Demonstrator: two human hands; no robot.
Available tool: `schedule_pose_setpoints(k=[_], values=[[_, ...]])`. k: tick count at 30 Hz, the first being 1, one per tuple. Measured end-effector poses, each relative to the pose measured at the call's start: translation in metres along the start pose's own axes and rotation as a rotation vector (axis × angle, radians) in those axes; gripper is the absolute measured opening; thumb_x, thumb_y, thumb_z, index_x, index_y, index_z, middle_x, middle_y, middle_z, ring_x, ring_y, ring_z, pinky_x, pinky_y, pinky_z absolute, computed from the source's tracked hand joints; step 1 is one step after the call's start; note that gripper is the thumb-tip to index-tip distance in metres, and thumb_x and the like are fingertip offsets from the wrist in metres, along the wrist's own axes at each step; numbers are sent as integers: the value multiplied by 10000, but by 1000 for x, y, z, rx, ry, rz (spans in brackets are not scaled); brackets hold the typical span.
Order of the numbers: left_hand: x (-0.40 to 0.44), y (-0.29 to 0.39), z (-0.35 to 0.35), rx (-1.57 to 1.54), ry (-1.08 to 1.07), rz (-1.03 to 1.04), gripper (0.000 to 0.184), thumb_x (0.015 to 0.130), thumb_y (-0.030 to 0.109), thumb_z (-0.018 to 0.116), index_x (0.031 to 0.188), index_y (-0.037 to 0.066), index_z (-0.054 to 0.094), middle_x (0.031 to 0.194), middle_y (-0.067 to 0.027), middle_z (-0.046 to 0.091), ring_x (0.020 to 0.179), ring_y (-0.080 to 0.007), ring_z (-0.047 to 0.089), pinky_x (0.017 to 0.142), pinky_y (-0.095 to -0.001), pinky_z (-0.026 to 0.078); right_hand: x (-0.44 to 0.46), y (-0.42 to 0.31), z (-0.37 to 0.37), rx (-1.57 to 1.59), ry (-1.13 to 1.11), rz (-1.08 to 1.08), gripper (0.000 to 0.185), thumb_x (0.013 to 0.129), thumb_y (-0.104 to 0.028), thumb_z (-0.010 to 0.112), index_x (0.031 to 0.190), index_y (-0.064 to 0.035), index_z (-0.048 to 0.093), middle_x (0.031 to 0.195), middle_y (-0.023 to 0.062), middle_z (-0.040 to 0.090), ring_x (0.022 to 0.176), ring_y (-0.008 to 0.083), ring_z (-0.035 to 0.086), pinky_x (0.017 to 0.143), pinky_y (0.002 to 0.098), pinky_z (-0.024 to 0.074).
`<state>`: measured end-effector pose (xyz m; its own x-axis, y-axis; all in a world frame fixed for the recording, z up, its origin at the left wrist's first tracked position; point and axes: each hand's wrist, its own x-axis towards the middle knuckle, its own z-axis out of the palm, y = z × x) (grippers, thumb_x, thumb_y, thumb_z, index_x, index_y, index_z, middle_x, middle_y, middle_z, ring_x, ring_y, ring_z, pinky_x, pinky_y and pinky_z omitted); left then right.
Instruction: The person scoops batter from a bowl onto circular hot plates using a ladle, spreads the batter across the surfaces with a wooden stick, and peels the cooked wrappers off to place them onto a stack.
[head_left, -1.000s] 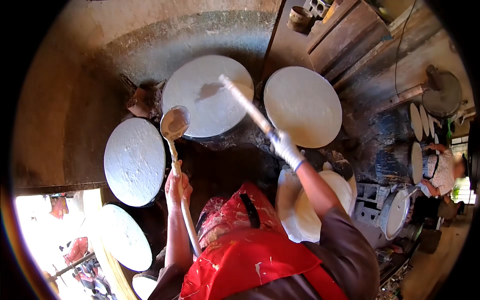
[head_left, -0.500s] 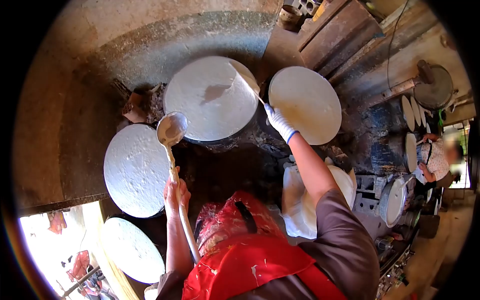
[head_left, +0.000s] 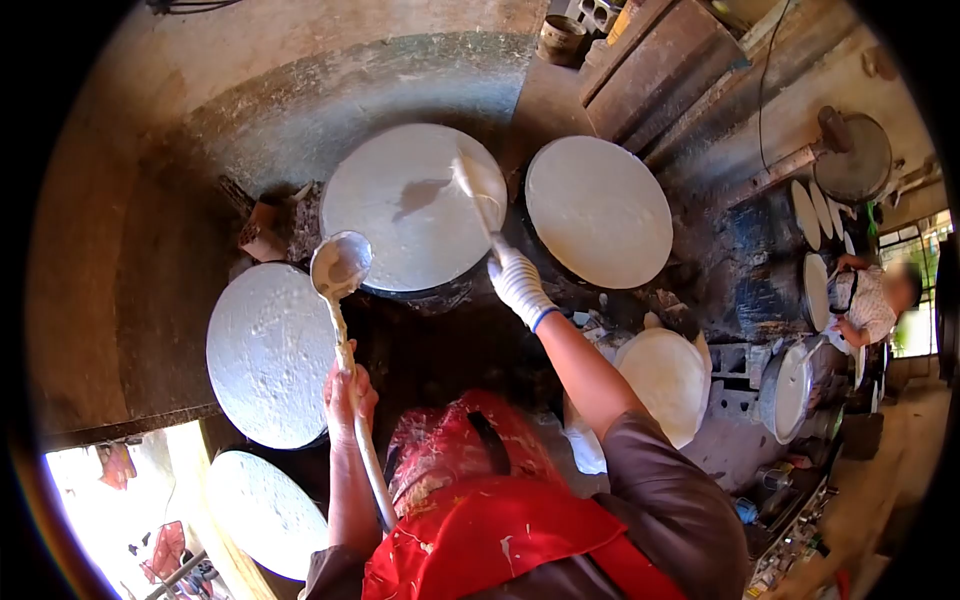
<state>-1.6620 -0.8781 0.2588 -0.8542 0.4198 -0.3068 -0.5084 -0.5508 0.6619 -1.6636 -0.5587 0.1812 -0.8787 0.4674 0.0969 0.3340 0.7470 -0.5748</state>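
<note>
My bare left hand (head_left: 350,395) is wrapped round the long, batter-smeared handle of a ladle (head_left: 340,264). The ladle's wet metal bowl is tilted upward beside the middle griddle. In a white knitted glove with a blue cuff, my right hand (head_left: 520,285) grips a spatula (head_left: 480,195) coated in pale batter. Its tip is over the right part of the big round middle griddle (head_left: 395,235), whose surface is covered in white batter; a dark shadow falls there. Whether the spatula touches the batter I cannot tell.
Batter-covered round griddles stand around: one on the right (head_left: 600,215), one on the left (head_left: 268,350), another lower left (head_left: 265,515). A pale round stack (head_left: 665,380) lies near my right arm. A person (head_left: 870,300) works at the far right beside a metal basin (head_left: 793,393).
My right hand has drawn back toward me and slightly left, bringing the spatula in from the griddle's right edge. My left hand still holds the ladle in nearly the same place.
</note>
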Motion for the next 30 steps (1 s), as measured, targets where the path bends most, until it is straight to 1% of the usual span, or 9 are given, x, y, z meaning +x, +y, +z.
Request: schedule_pose_setpoints(k=[4,8,11,19,21,25,26,28,30], values=[[1,0,7,40,-21,-33,454,850,230,546,1221,18,394,616,-12,374,392,-57,300,340,-161,287,-15,21,-10,182,269,-123,354,819,-172,546,1152,-59,500,1001,195,583,865,366,563,749,382,455],[-2,-1,8,24,-38,-57,462,853,236,541,1229,23,378,631,-11,388,394,-56,309,343,-163,293,-43,40,18,385,216,110,316,843,-142,519,1128,-6,525,1094,190,563,994,301,556,857,335,425],[-2,-3,5,-10,-38,-68,466,857,234,528,1238,25,359,635,-7,398,393,-54,317,348,-164,297,-29,20,36,474,177,6,327,845,-153,526,1132,4,521,1086,189,571,1048,294,531,900,314,394],[-8,-2,4,-99,-31,-90,450,867,214,503,1253,40,351,622,3,401,379,-55,315,362,-169,297,-38,50,27,490,247,23,314,854,-151,500,1109,30,523,1095,190,568,1022,280,547,897,311,401],[-10,-2,7,-108,-14,-89,447,871,208,496,1259,43,344,621,3,404,375,-51,319,367,-170,296,-32,43,44,709,19,282,288,840,-131,526,1073,37,549,1037,180,597,991,253,562,863,305,418],[-9,-4,11,-136,-6,-95,450,873,208,492,1263,44,338,618,9,406,369,-49,325,369,-168,296,-14,20,56,770,14,-26,288,831,-120,545,1076,31,550,1016,166,609,954,223,572,833,290,436],[-10,-4,13,-139,-2,-99,455,874,211,492,1267,44,333,618,12,407,368,-48,331,369,-169,299,-13,-2,17,790,-12,58,290,837,-134,535,1069,40,549,1016,168,608,946,230,573,839,296,433],[-10,-4,14,-144,4,-101,461,875,215,491,1270,44,328,617,14,408,368,-47,336,369,-170,302,16,54,33,698,91,121,284,840,-143,529,1069,22,555,1019,163,608,934,239,575,833,303,438],[-13,-2,10,-159,-31,-117,471,874,226,490,1277,51,320,617,19,410,364,-47,342,372,-176,305,27,68,30,689,-7,223,283,844,-149,524,1085,-3,554,1025,166,606,904,227,587,820,282,443]])
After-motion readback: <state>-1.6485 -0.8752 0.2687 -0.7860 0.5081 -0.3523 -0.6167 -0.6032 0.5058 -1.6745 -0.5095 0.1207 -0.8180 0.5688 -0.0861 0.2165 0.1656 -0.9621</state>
